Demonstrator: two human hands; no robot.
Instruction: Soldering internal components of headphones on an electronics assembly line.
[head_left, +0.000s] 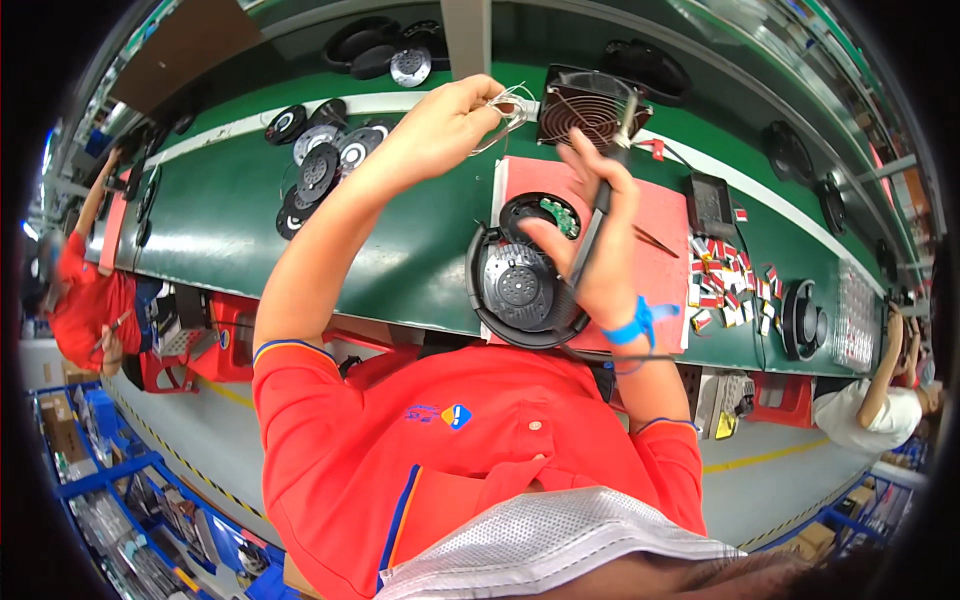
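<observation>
My left hand (445, 125) is closed on a bundle of thin, pale wire (512, 108), raised above the far side of the bench. In my right hand (610, 245) is a dark-handled tool that looks like a soldering iron (602, 205), its metal end up and blurred; a blue strap circles that wrist. Below the right hand, a black headphone (520, 285) lies on a pink mat (660, 290). One of its ear cups (522, 210) is opened, showing a green circuit board (562, 215). The hand partly hides the headphone's right side.
A black fan with a round grille (590, 110) stands behind the mat. Tweezers (655, 240) lie on the mat. To the right are a black tray (711, 205) and several small red-and-white battery packs (730, 280). Loose speaker parts (318, 170) sit left. Co-workers sit at both sides.
</observation>
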